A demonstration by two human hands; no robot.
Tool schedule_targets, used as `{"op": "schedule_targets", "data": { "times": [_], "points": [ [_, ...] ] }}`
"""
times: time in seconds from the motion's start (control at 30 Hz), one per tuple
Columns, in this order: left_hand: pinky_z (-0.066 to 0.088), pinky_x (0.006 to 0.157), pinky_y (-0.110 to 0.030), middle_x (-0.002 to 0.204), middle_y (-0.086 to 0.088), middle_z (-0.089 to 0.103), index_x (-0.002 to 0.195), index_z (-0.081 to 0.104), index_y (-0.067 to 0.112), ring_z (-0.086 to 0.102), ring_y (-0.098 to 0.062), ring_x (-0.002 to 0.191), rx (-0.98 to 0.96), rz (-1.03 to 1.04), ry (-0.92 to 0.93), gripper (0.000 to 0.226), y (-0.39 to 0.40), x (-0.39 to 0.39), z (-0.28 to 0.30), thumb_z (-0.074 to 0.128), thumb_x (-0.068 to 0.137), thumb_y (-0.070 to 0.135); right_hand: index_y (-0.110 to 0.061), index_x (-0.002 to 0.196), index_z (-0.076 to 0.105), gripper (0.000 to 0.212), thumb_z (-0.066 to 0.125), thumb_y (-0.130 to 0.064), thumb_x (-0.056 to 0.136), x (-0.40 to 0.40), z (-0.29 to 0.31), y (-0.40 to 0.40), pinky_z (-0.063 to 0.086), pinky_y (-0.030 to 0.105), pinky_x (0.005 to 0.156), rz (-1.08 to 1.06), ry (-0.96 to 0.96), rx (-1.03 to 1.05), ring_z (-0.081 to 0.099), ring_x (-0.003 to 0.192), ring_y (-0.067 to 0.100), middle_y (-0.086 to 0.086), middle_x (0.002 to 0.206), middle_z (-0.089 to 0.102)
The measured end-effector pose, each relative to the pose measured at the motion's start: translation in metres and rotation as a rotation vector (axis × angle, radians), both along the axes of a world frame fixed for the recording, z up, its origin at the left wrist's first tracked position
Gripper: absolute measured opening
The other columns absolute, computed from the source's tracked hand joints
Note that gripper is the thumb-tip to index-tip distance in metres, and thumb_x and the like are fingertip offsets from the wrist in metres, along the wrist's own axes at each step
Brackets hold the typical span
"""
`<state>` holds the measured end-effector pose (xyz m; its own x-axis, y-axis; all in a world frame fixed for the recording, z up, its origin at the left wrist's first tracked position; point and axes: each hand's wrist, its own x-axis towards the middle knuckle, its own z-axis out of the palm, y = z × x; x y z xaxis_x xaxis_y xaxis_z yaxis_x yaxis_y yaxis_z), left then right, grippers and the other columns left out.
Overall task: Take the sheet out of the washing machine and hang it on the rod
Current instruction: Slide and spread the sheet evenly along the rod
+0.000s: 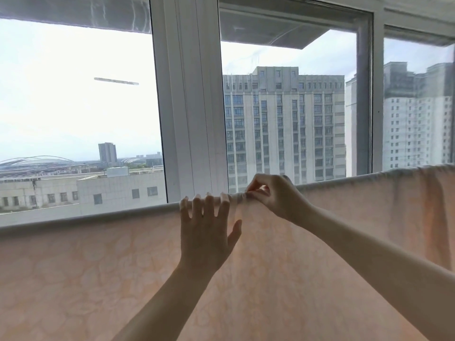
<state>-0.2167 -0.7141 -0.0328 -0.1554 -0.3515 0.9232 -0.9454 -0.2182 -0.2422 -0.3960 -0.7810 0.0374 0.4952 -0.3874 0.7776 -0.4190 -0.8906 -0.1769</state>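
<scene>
The peach sheet [98, 279] hangs over the rod [73, 219], spread along it from the left end to the right end. The left hand [205, 239] lies flat on the sheet with straight, spread fingers reaching the rod. The right hand [275, 196] pinches a bunched fold on top of the rod. Behind is a window [189, 94].

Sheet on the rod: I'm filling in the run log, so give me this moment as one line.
sheet: draped over rod | left hand: open, fingers on top fold | right hand: pinches bunched fold | stage: spreading
</scene>
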Motion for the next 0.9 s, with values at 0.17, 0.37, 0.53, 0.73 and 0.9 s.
{"op": "schedule_targets", "data": {
  "times": [0.17, 0.37, 0.53, 0.73, 0.9],
  "points": [
    [0.035, 0.099, -0.056, 0.113, -0.018, 0.055, 0.125, 0.055, 0.010, 0.050, -0.037, 0.104, -0.019, 0.013, -0.017, 0.056, 0.000, 0.005, 0.000, 0.044, 0.091, 0.054, -0.012, 0.092, 0.061, 0.003, 0.064, -0.011, 0.091, -0.012, 0.002, -0.017, 0.053, 0.022, 0.071, -0.119, -0.124, -0.068, 0.063, 0.074, 0.008, -0.002, 0.085, 0.067],
    [0.037, 0.099, -0.058, 0.112, -0.019, 0.056, 0.123, 0.057, 0.009, 0.052, -0.039, 0.104, -0.008, 0.046, 0.026, 0.054, -0.003, -0.008, 0.001, 0.047, 0.092, 0.052, -0.017, 0.089, 0.053, 0.011, 0.061, -0.010, 0.092, -0.027, -0.007, -0.028, 0.043, 0.009, 0.059, -0.074, -0.083, -0.017, 0.059, 0.067, 0.001, -0.006, 0.076, 0.061],
    [0.037, 0.099, -0.058, 0.113, -0.018, 0.055, 0.122, 0.055, 0.008, 0.051, -0.039, 0.104, 0.021, 0.070, 0.023, 0.053, -0.013, -0.031, 0.002, 0.043, 0.093, 0.052, -0.015, 0.090, 0.056, 0.006, 0.061, -0.013, 0.093, -0.035, -0.007, -0.038, 0.046, 0.012, 0.061, -0.016, -0.049, -0.015, 0.061, 0.069, 0.006, -0.007, 0.076, 0.061],
    [0.036, 0.099, -0.058, 0.110, -0.017, 0.056, 0.117, 0.056, 0.009, 0.052, -0.038, 0.102, -0.009, 0.079, 0.058, 0.056, -0.035, -0.064, 0.002, 0.042, 0.091, 0.056, -0.012, 0.095, 0.058, 0.004, 0.060, -0.015, 0.093, -0.038, -0.009, -0.049, 0.057, 0.029, 0.070, 0.070, -0.021, -0.029, 0.064, 0.072, 0.009, -0.002, 0.082, 0.066],
    [0.040, 0.093, -0.054, 0.104, -0.015, 0.056, 0.112, 0.062, 0.010, 0.052, -0.036, 0.097, -0.064, 0.080, 0.053, 0.057, -0.035, -0.065, 0.004, 0.043, 0.088, 0.059, -0.015, 0.102, 0.060, 0.011, 0.061, -0.011, 0.092, -0.050, -0.012, -0.055, 0.057, 0.023, 0.073, 0.221, 0.045, 0.002, 0.065, 0.077, 0.005, -0.004, 0.089, 0.069]
  ]
}}
